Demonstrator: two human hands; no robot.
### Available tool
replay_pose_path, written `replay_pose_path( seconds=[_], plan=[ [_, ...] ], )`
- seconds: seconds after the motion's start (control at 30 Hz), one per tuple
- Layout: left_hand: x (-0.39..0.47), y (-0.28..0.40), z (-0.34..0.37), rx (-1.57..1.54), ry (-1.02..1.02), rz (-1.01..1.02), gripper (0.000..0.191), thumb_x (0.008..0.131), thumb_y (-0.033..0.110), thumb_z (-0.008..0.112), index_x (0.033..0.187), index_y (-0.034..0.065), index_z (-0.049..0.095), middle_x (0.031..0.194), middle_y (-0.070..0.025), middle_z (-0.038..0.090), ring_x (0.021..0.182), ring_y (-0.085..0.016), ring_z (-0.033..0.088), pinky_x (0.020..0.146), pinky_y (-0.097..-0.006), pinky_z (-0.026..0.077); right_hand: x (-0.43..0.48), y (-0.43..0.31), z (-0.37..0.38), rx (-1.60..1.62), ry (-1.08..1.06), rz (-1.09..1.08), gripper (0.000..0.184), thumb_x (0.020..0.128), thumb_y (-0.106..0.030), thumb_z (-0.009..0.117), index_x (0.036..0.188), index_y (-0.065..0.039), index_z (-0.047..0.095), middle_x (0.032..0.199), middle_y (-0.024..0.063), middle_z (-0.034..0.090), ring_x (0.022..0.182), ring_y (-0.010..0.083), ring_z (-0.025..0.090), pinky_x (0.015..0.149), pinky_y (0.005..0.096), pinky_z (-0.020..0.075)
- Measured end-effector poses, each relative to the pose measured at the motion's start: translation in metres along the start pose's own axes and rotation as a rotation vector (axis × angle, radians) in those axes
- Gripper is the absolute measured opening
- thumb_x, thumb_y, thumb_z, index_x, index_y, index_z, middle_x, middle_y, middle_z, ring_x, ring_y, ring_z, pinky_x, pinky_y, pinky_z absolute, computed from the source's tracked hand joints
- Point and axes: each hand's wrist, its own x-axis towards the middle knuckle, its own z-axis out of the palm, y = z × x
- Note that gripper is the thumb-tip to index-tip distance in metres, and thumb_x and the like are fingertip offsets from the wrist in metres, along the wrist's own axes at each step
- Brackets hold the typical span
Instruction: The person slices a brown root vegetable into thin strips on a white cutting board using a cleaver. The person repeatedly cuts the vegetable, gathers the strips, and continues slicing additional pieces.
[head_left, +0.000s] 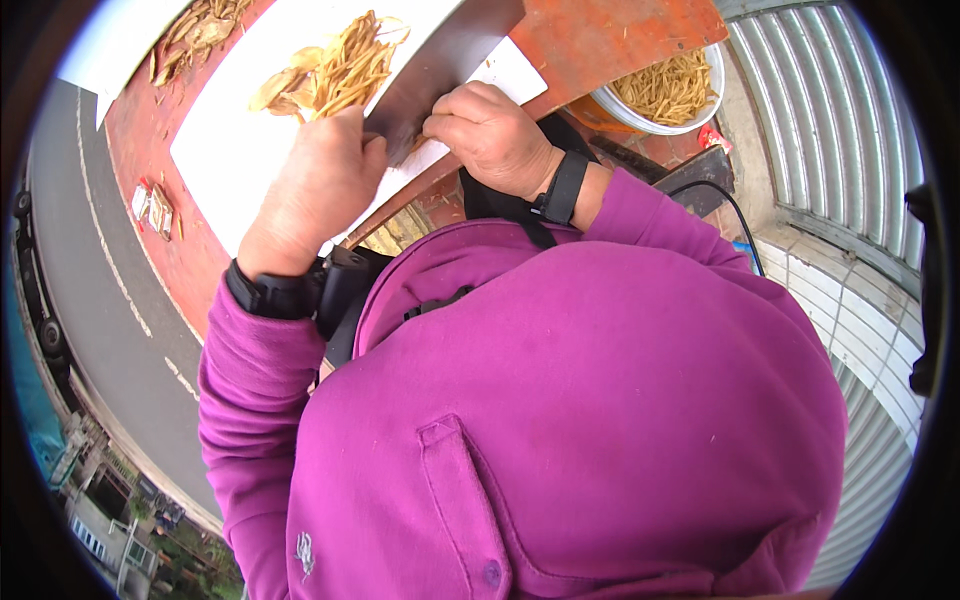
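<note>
My left hand (322, 187) is curled over the white board (217, 161), its fingers against the near end of a dark, shiny flat panel (450, 56); whether it grips something is hidden. On the panel's other side, my right hand (495, 139) has its fingertips pinched at a thin brown piece (418, 142), partly hidden. Just beyond my left hand lies a pile of yellowish-brown strips (356, 64), with flat slices (279, 88) of the same colour at its left side.
A worn red table (150, 142) carries the board, more dried slices (202, 34) and small packets (154, 208). A white bucket (660, 129) of strips stands at the right, near a corrugated metal shutter (832, 112). A road (112, 262) runs along the left.
</note>
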Motion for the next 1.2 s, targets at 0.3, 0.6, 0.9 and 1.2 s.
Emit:
replay_pose_path(
  seconds=[0.3,0.6,0.9,1.2],
  plan=[
    [-0.066,-0.008,-0.04,0.083,0.232,-0.185,0.022,0.088,0.009,0.066,0.075,-0.003,0.053,0.059,-0.0211,0.052,0.05,-0.032,0.054,0.051,-0.0388,0.043,0.012,-0.01,0.0,0.07,0.083,0.121,0.027,0.084,-0.001,0.063,0.111,-0.004,0.064,0.107,0.0121,0.064,0.098,0.03,0.062,0.086,0.0382,0.0525],
    [-0.117,-0.041,-0.025,-0.29,0.457,-0.344,0.013,0.093,0.008,0.067,0.086,-0.0026,0.062,0.064,0.0014,0.057,0.059,-0.003,0.043,0.052,-0.024,0.038,0.014,-0.016,-0.021,0.058,-0.079,0.348,0.038,0.081,-0.006,0.067,0.117,-0.001,0.059,0.101,0.0188,0.062,0.097,0.0388,0.059,0.086,0.0444,0.0502],
    [-0.14,-0.088,-0.029,-0.794,0.758,-0.339,0.01,0.097,0.01,0.063,0.091,0.0017,0.063,0.063,0.0013,0.057,0.05,-0.006,0.052,0.047,-0.0219,0.039,0.088,-0.011,0.009,-0.069,-0.246,0.12,0.021,0.081,-0.004,0.067,0.101,-0.002,0.064,0.095,0.0161,0.063,0.089,0.0355,0.062,0.08,0.0412,0.0524],
    [-0.13,-0.142,0.011,-1.144,0.694,-0.435,0.01,0.098,0.01,0.058,0.094,0.0013,0.059,0.064,-0.0037,0.058,0.049,-0.011,0.051,0.045,-0.0237,0.041,0.165,-0.012,0.044,-0.18,-0.337,-0.02,0.012,0.086,-0.012,0.063,0.088,-0.003,0.07,0.085,0.0155,0.067,0.085,0.0347,0.064,0.077,0.0428,0.0522]
  ],
)
